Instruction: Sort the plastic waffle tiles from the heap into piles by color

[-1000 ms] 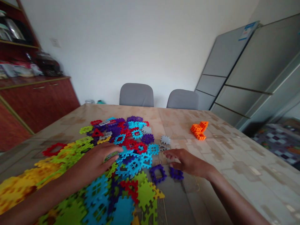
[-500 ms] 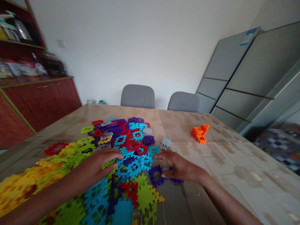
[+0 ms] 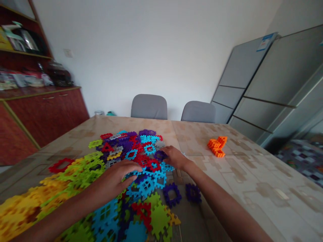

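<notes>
A large spread of toothed plastic interlocking pieces lies on the table, among them blue pieces (image 3: 147,187), red pieces (image 3: 141,160), lime green pieces (image 3: 159,216) and yellow pieces (image 3: 25,206). Over the blue ones is my left hand (image 3: 123,174), its fingers curved and the thumb apart, with nothing clearly held. My right hand (image 3: 175,157) stretches to the right edge of the spread. Its fingertips are at a purple piece (image 3: 159,155), partly covering it; the thumb is hidden. Two purple square frames, one open-centred (image 3: 172,195) and another (image 3: 193,193), lie below my right forearm.
An orange block assembly (image 3: 217,146) stands on the patterned table (image 3: 242,164) at the right. Two grey chairs (image 3: 148,107) are behind the far edge, against a white wall. A red-brown cabinet (image 3: 50,114) is at the left, a grey fridge (image 3: 232,74) at the right.
My right hand has moved up and away from the purple square frames to the purple piece farther back. My left hand has shifted slightly right. The view has tilted up a little.
</notes>
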Available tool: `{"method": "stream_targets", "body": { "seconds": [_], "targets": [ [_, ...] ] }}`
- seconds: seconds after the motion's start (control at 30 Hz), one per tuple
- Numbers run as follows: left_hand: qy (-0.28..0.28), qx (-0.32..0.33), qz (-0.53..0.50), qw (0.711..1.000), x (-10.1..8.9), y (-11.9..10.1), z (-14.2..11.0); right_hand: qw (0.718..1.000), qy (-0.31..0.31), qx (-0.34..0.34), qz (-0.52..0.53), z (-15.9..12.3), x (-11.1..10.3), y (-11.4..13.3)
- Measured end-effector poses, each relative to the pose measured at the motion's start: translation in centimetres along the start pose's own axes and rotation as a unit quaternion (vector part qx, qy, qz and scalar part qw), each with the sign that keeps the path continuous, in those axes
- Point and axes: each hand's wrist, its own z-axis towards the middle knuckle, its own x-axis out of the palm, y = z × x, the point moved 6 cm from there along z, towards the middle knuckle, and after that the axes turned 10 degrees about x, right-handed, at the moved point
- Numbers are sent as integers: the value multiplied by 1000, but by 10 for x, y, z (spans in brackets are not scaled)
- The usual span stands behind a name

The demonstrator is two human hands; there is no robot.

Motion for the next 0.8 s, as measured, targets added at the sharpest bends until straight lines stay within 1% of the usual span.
{"method": "stream_targets", "body": {
  "seconds": [0.13,0.27,0.37,0.53,0.6,0.67,0.73,0.8],
  "targets": [
    [14,-1,3,1000,0,3,11,1000,-5,1,27,-5,-5,-10],
    [24,3,15,1000,4,5,33,996,-35,18,84,-22,-18,-25],
    [42,12,30,999,11,2,52,990,-35,28,132,-50,-24,-34],
    [90,32,59,994,23,-6,78,984,10,36,175,-115,-24,-44],
    [111,36,73,991,29,-6,87,982,9,52,181,-137,-26,-50],
    [129,35,89,987,35,-3,96,982,-14,71,176,-154,-31,-58],
    [147,32,106,983,42,1,104,983,-27,94,157,-165,-37,-64],
    [164,28,121,979,50,5,110,984,-1,125,126,-170,-37,-66]
  ]
}}
